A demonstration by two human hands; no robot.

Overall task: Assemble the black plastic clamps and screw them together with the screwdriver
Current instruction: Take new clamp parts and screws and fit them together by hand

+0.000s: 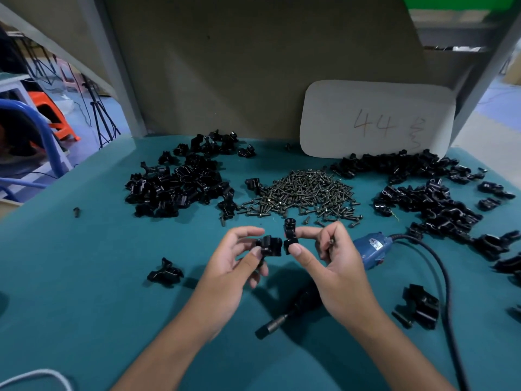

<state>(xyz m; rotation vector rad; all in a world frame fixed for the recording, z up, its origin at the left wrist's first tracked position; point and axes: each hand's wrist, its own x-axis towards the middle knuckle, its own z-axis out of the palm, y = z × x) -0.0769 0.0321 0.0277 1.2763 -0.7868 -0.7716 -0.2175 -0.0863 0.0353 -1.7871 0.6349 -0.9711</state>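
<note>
Two black clamp pieces are held above the green table (84, 263), near its middle. One clamp half (270, 245) is pinched between thumb and fingers of the left hand (234, 266). The other clamp half (290, 235) is gripped by the thumb and forefinger of the right hand (332, 266), with its round end pointing up. The two halves are held just beside each other, nearly touching. A small screw (331, 241) is tucked in the curled fingers of the right hand.

Under the right hand, the screwdriver (369, 249) lies on the table, its blue body to the right, its metal tip (277, 324) toward the viewer, and a black cord (445, 277) trailing off.

Beyond the hands a pile of screws (304, 193) is heaped, with a left pile of clamp parts (180, 182) and a right pile of clamp parts (428, 193) on either side. A white card (377, 119) marked "44" is propped against the back wall.
</note>
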